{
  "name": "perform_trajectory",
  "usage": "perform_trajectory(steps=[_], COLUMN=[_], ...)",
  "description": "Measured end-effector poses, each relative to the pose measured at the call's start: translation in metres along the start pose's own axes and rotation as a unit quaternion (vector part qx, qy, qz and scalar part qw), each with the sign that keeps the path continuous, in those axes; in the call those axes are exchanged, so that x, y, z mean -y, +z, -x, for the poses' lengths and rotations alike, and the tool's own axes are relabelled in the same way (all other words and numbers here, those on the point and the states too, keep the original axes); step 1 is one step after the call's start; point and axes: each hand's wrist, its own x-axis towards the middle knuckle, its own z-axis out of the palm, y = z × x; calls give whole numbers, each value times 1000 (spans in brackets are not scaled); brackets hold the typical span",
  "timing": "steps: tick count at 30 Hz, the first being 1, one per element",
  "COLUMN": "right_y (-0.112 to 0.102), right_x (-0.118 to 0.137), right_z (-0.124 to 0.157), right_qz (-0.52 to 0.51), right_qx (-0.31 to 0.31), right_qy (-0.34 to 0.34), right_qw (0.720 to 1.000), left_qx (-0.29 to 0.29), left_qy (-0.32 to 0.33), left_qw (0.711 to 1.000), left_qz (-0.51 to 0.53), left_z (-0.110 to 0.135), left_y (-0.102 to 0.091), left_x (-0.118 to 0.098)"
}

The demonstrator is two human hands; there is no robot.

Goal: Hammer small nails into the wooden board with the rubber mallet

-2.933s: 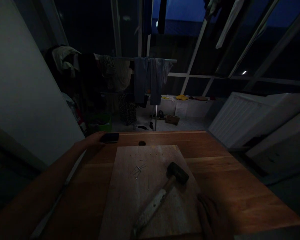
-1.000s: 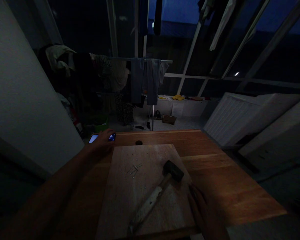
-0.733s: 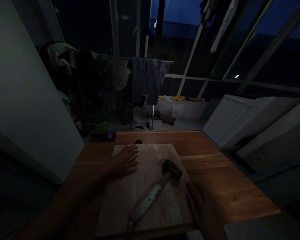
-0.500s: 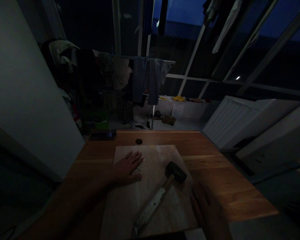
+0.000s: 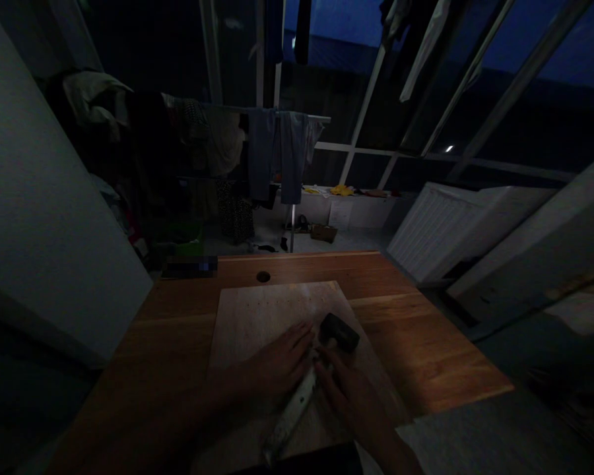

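A plywood board [image 5: 237, 323] lies on the wooden table. On it rests a mallet, its dark head [image 5: 340, 332] at the upper right and its worn whitish handle [image 5: 294, 409] slanting down to the lower left. My left hand [image 5: 284, 356] lies low over the board, fingers stretched out towards the handle just below the head. From the other side my right hand [image 5: 346, 389] reaches across, its extended fingers near the left fingertips at the handle's upper part. Small pale bits show faintly between the fingertips; it is too dark to tell what they are.
The wooden table [image 5: 426, 349] has a round hole [image 5: 263, 276] behind the board and a dark blurred-out object [image 5: 191, 266] at its far left corner. A black object [image 5: 317, 462] stands at the near edge. Beyond are a clothes rack [image 5: 277, 152] and a white ribbed panel [image 5: 420, 224].
My left hand has slid right and nearer across the board, away from where thin nails lay under its fingers. My right hand has moved left from the board's edge to the mallet handle.
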Motion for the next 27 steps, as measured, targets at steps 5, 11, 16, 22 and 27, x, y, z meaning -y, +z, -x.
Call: perform_trajectory(steps=[5,11,16,22,27], right_y=[-1,-3,-2,-20,-27], right_x=[-6,-34,-56,-56,-50], right_z=[-6,5,4,-15,-18], right_qz=[-45,-201,-253,-126,-45], right_qx=[-36,-103,-132,-203,-186], right_qy=[-3,36,82,12,-14], right_qw=[998,973,955,971,982], left_qx=[-66,58,101,68,93], left_qy=[-45,-146,-165,-138,-111], left_qw=[993,987,977,984,986], left_qz=[89,-34,-86,-89,-82], left_z=[-1,24,31,5,-13], left_y=[-22,-64,-62,-27,-29], left_x=[8,17,10,-13,-23])
